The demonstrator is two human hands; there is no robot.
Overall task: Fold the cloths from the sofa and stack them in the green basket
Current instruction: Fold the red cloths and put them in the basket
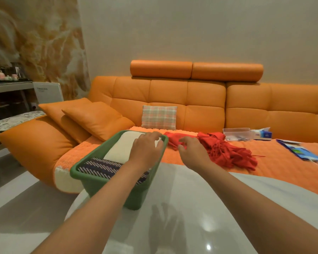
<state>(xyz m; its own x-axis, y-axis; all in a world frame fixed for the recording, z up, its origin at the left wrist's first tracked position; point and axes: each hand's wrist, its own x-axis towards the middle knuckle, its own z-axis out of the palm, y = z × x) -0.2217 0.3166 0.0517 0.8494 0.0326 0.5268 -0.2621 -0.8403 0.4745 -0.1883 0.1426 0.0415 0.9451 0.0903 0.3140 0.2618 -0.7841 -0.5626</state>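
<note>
At centre left of the frame, the green basket (106, 191) sits where the white glossy table (191, 208) meets the sofa (191, 99) seat. Inside it a folded cream cloth (121, 147) lies on a dark striped cloth (99, 167). The left hand (145, 149) rests over the far end of the cream cloth, close to the basket's far rim, with its fingers relaxed and gripping nothing.

Just right of the basket, the right hand (193, 151) hovers with its fingers loosely curved and its thumb apart. It holds nothing firmly. Its fingertips seem to touch the near edge of the red fringed cloth (228, 153), though the view is too soft to be sure. That cloth lies crumpled on the orange seat cover (283, 162).

Further back, a plaid cushion (159, 117) leans on the backrest. At the right, a clear plastic box (236, 133), a tissue box (262, 134) and a blue packet (301, 150) lie on the seat.
</note>
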